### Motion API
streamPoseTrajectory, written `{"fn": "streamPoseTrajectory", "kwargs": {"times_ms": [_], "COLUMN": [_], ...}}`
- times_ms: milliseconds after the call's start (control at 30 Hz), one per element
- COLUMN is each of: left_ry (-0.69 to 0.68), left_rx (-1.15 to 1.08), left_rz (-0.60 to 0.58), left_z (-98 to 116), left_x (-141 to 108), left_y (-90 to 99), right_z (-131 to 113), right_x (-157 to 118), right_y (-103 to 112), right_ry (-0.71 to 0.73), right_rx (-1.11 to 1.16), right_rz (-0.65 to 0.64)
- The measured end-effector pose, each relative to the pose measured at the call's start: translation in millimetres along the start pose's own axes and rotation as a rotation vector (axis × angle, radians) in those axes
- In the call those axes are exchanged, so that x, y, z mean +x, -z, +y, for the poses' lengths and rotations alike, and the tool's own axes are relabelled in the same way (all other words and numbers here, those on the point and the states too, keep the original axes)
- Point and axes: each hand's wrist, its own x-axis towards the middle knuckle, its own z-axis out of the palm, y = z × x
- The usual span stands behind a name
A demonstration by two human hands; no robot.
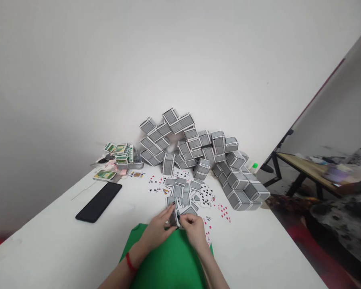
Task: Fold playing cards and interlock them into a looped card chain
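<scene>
Pale wall [180, 60] behind everything, white table [48, 249] set against it. Wooden desk [307, 170] off to the right, beyond the table's edge, clutter on top. Blocks [195, 144], apparently built of folded cards, heaped along the far side of the table: a stepped, irregular stack, several tilted, the row running down toward the right corner. Green cloth [168, 261] at the near edge, under the forearms. Left hand [158, 228] and right hand [195, 229] meet just above the cloth's far edge. Black phone [98, 202] lies flat, left, well apart from both. Beyond it, a cluster of green-and-white packs [121, 149], small odds and ends among them. Bottle [255, 165], green cap, behind the right-hand blocks. Loose cards [180, 181] scattered between heap and hands, some face up, some back up. Folded card [172, 219] between the hands, near side of the scatter: left thumb and fingers clamped across it, right thumb and forefinger pinched on its right edge; exact fold hidden by fingers. Red band [129, 261] round the left wrist.
</scene>
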Motion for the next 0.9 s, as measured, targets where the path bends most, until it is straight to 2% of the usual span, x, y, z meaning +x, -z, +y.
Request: {"fn": "streamPoseTrajectory", "kwargs": {"times_ms": [167,333,467,633,767,900], "left_ry": [-0.051,-0.06,-0.039,0.043,0.078,0.307], "left_rx": [0.156,0.212,0.189,0.096,-0.118,-0.295], "left_rz": [-0.024,0.015,0.028,0.053,0.087,0.129], "left_z": [-4.1,-1.6,6.7,16.6,16.9,10.6], "left_x": [0.7,3.2,4.1,4.1,6.0,7.5], "left_y": [1.3,4.4,7.4,7.6,0.8,-9.2], "right_z": [-2.0,3.0,2.4,-5.5,-3.9,-1.9], "right_x": [-3.8,-1.4,-1.2,-4.9,-4.7,-4.7], "right_y": [-0.8,0.0,-0.5,-2.8,-6.1,-9.0], "right_ry": [0.084,0.028,-0.007,-0.088,-0.121,-0.143], "right_rx": [-0.065,0.095,0.144,0.266,0.349,0.38], "right_rz": [0.06,-0.082,-0.088,-0.164,-0.166,-0.079]}}
